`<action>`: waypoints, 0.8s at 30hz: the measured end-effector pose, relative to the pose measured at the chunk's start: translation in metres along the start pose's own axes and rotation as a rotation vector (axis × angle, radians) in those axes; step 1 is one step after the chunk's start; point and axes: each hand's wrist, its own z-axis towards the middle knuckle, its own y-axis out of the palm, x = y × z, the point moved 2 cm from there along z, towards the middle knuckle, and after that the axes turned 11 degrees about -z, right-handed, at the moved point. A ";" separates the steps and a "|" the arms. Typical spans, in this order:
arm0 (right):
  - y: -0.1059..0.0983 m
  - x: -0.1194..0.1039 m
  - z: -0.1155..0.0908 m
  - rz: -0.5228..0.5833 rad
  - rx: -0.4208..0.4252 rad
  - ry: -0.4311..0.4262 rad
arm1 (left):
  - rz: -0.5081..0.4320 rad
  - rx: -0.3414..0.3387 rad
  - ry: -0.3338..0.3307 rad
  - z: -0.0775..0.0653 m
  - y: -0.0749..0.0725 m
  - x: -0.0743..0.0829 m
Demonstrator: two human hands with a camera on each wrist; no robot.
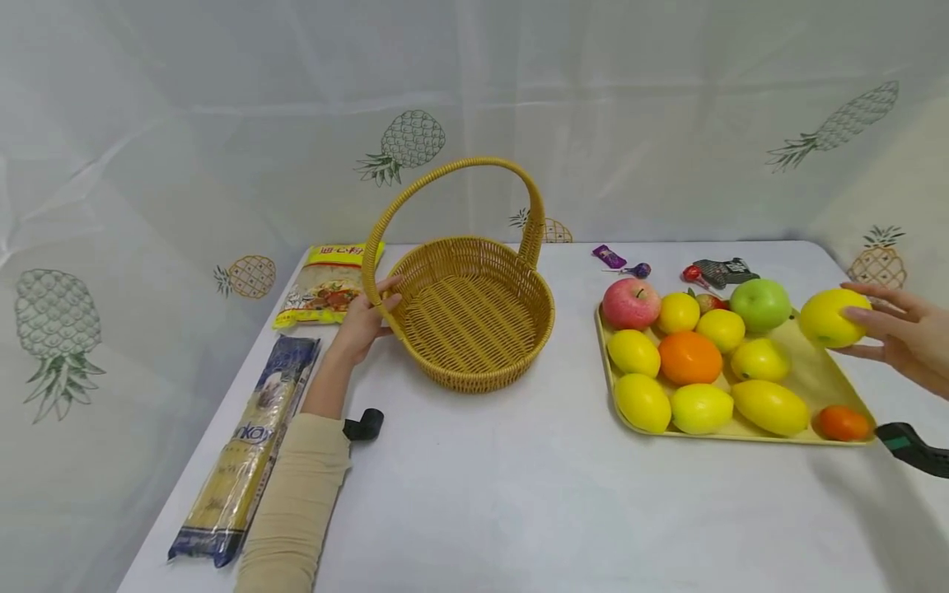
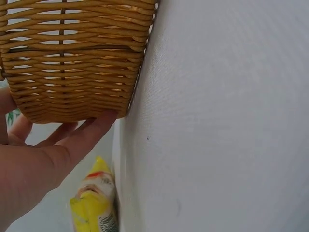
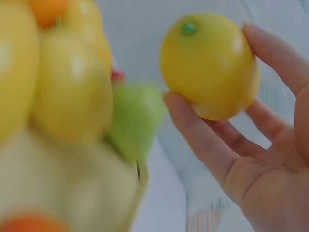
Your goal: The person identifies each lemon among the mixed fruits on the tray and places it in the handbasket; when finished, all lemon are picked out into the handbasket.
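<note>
My left hand (image 1: 362, 328) grips the near-left side of a round wicker basket (image 1: 474, 380) at the foot of its tall arched handle (image 1: 460, 165). In the left wrist view, fingers lie against the woven outer wall (image 2: 72, 72). At the far right, my right hand (image 1: 910, 333) holds a round yellow fruit (image 3: 210, 65) with a green stem dot between thumb and fingers. It is raised over the right end of a yellow tray (image 1: 819, 366). On the tray lie a red apple (image 1: 631, 304), a green fruit (image 1: 759, 305), an orange (image 1: 690, 357) and several yellow fruits (image 1: 642, 403).
A small orange fruit (image 1: 843, 423) sits in the tray's near-right corner. Wrapped candy (image 1: 610, 256) and lollipops (image 1: 639, 270) lie behind the tray. Along the left table edge are a yellow food packet (image 1: 326, 284) and a long noodle pack (image 1: 248, 453). Pineapple-print cloth (image 1: 667, 148) hangs behind.
</note>
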 end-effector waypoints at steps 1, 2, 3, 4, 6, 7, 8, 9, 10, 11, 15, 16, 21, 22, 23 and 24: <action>0.007 -0.008 0.003 0.011 -0.015 -0.029 | -0.002 0.001 0.003 0.000 0.000 0.000; 0.015 -0.016 0.005 0.013 -0.034 -0.054 | -0.004 0.001 0.005 0.000 0.000 0.000; 0.024 -0.024 0.008 0.000 -0.053 -0.081 | -0.006 0.000 0.007 0.001 -0.001 -0.001; 0.035 -0.031 0.010 -0.007 -0.071 -0.097 | -0.005 -0.001 0.008 0.001 -0.001 -0.001; 0.056 -0.045 0.016 0.013 -0.127 -0.128 | 0.001 0.000 0.009 0.001 -0.002 -0.002; 0.069 -0.052 0.019 0.013 -0.161 -0.132 | 0.005 0.003 0.008 0.001 -0.002 -0.002; 0.082 -0.059 0.022 0.007 -0.192 -0.126 | 0.010 0.006 0.008 0.000 -0.002 -0.002; 0.096 -0.066 0.024 -0.010 -0.216 -0.121 | 0.013 0.010 0.008 0.000 -0.003 -0.002; 0.110 -0.072 0.027 -0.031 -0.237 -0.109 | 0.015 0.014 0.007 0.000 -0.003 -0.002; 0.125 -0.078 0.029 -0.060 -0.258 -0.099 | 0.014 0.015 0.007 0.000 -0.003 -0.002; 0.185 -0.098 0.034 -0.123 -0.331 -0.042 | -0.001 0.017 0.004 0.000 -0.003 -0.002; 0.199 -0.103 0.035 -0.118 -0.356 -0.031 | -0.007 0.017 0.003 0.000 -0.002 -0.002; 0.266 -0.126 0.041 -0.112 -0.469 -0.031 | -0.016 0.019 0.005 0.001 -0.002 -0.003; 0.279 -0.128 0.043 -0.118 -0.479 -0.029 | -0.016 0.019 0.005 0.001 -0.002 -0.004; 0.291 -0.130 0.046 -0.121 -0.490 -0.026 | -0.013 0.020 0.004 0.001 -0.002 -0.004; 0.303 -0.131 0.049 -0.124 -0.498 -0.016 | -0.012 0.022 0.003 0.001 -0.002 -0.004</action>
